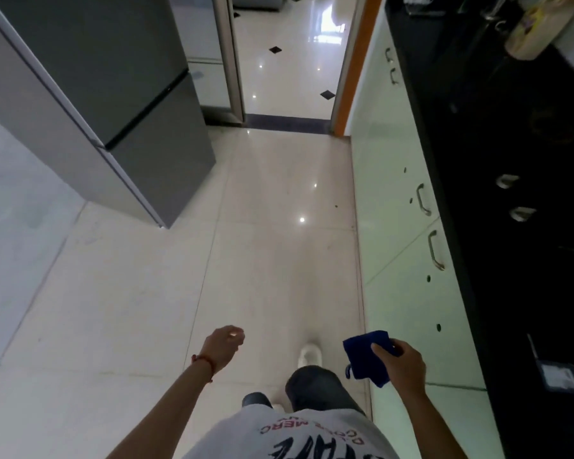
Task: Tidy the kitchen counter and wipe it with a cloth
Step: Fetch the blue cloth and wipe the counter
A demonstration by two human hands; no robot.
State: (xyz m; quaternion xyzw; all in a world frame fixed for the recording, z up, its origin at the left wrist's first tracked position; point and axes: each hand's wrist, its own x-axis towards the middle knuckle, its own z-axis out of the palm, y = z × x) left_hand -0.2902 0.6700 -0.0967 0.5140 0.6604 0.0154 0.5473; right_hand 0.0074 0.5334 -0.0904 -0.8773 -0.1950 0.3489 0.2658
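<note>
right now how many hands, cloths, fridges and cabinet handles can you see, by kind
hands: 2, left hand and right hand
cloth: 1, blue, held in the right hand
fridge: 1, grey
cabinet handles: 4, two near, two far
total: 8

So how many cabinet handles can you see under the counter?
4. Two far handles sit near the doorway, one above the other. Two nearer ones sit mid-frame, one above the other. The counter edge may hide more.
</note>
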